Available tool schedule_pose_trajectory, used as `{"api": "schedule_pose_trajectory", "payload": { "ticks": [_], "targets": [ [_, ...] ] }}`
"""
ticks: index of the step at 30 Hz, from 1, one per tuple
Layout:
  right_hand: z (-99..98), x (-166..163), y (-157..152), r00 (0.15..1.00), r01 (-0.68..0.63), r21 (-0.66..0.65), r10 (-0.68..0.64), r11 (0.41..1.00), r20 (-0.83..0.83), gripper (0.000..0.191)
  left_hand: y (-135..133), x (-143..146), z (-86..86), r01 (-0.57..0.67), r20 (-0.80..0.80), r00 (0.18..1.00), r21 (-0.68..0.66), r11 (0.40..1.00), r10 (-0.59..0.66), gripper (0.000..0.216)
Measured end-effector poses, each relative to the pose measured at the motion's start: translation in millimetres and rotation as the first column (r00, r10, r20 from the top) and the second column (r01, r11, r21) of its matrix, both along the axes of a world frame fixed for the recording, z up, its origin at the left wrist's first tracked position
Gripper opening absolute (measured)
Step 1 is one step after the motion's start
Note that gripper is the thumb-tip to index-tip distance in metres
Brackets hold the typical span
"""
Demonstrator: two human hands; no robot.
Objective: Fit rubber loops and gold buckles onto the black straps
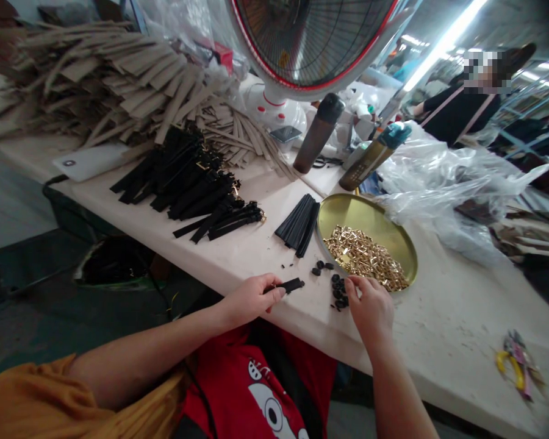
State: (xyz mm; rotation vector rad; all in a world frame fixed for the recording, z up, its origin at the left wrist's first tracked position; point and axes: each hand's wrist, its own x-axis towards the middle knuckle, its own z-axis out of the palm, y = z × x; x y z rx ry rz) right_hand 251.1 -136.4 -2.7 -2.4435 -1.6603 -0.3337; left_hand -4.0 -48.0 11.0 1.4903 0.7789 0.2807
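Note:
My left hand (249, 299) is closed on a short black strap (289, 285) at the near edge of the white table (443, 329). My right hand (370, 305) reaches with pinched fingertips into a small cluster of black loops (337, 291) lying just in front of a round gold tray (361, 216) that holds several gold metal buckles (365, 257). Whether the right fingers have one of the loops is hidden. A short stack of plain black straps (299, 224) lies left of the tray.
A heap of finished black straps (196, 186) and a large pile of tan strips (114, 79) fill the far left. A fan (311, 42), two bottles (318, 133), plastic bags (443, 174) and pliers (515, 363) also sit on the table. Another person (462, 103) works at the far right.

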Motion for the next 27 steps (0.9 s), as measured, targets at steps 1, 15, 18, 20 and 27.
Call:
{"api": "schedule_pose_trajectory", "payload": {
  "ticks": [1,15,18,20,27],
  "targets": [
    [0.6,-2,5,1.000,0.023,-0.047,-0.022,0.999,0.009,0.028,0,0,-0.1,0.005,0.002,1.000,-0.001,1.000,-0.005,0.029],
    [10.7,-43,13,0.745,0.079,0.215,0.085,0.973,-0.661,0.020,1,8,6.1,0.053,-0.012,0.999,0.035,0.998,-0.053,0.030],
    [13.4,-69,4,0.123,0.339,0.212,0.181,0.917,-0.976,0.025,0,17,13.8,0.048,0.024,0.999,0.054,0.997,-0.049,0.028],
    [13.3,-84,2,-0.158,0.455,0.141,0.235,0.879,-0.959,0.027,-2,21,16.8,0.036,0.045,0.998,0.075,0.997,-0.040,0.026],
    [9.1,-107,-4,-0.293,0.545,0.105,0.306,0.832,-0.906,0.023,-12,15,15.5,0.029,-0.038,0.999,0.235,0.971,-0.021,0.025]
  ]
}}
